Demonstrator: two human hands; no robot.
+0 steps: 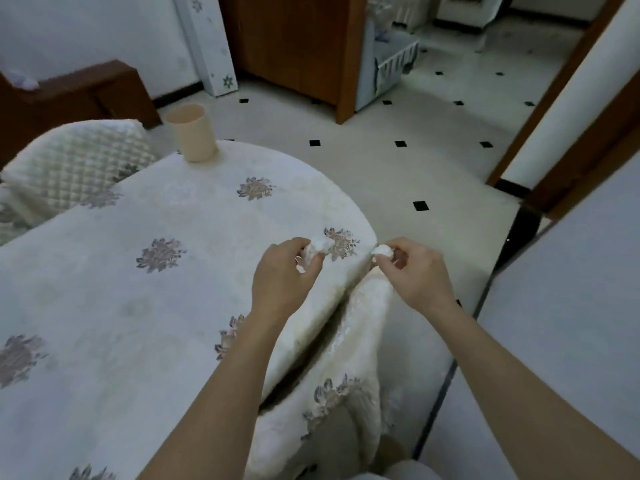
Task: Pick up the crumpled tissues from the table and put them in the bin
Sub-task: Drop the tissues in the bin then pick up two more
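Observation:
My left hand (282,271) is closed around crumpled white tissue (320,244), which sticks out past the fingertips over the table's right edge. My right hand (412,268) pinches a second small crumpled tissue (382,250) between thumb and fingers, just beyond the table's rounded corner. A beige cup-shaped bin (192,131) stands upright at the far edge of the table, well away from both hands. The table (145,306) wears a white cloth with grey flower prints.
A quilted white chair back (76,157) stands at the table's left. The tablecloth hangs in folds (349,341) below my hands. Tiled floor (415,174) with black diamonds lies to the right, with a wooden cabinet (294,46) and a door frame (554,109) beyond.

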